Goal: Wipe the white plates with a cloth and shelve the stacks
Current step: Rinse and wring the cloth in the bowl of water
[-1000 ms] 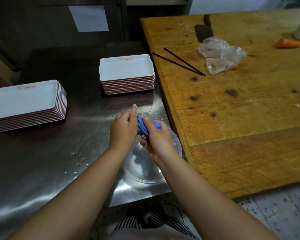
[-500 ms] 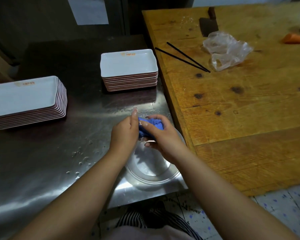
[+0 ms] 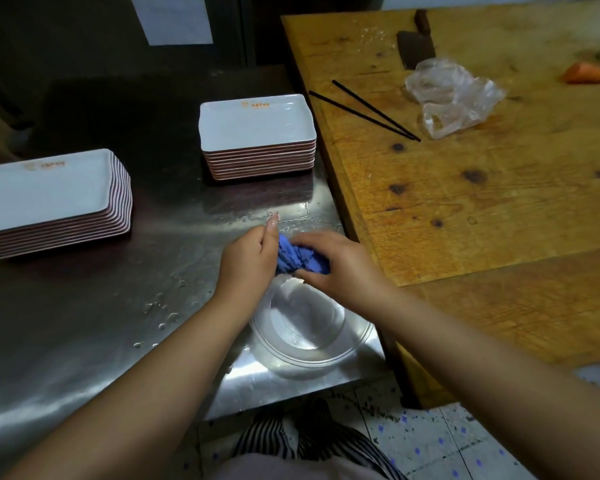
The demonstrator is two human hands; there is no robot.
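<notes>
Both the left hand (image 3: 248, 261) and right hand (image 3: 343, 268) gripped the bunched blue cloth (image 3: 297, 259) between curled fingers, above the clear bowl (image 3: 355, 344).

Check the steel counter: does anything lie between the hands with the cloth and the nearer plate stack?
Nothing visible does. Both hands, left and right, grip the cloth over the bowl. Only bare wet counter lies between them and the stack.
</notes>
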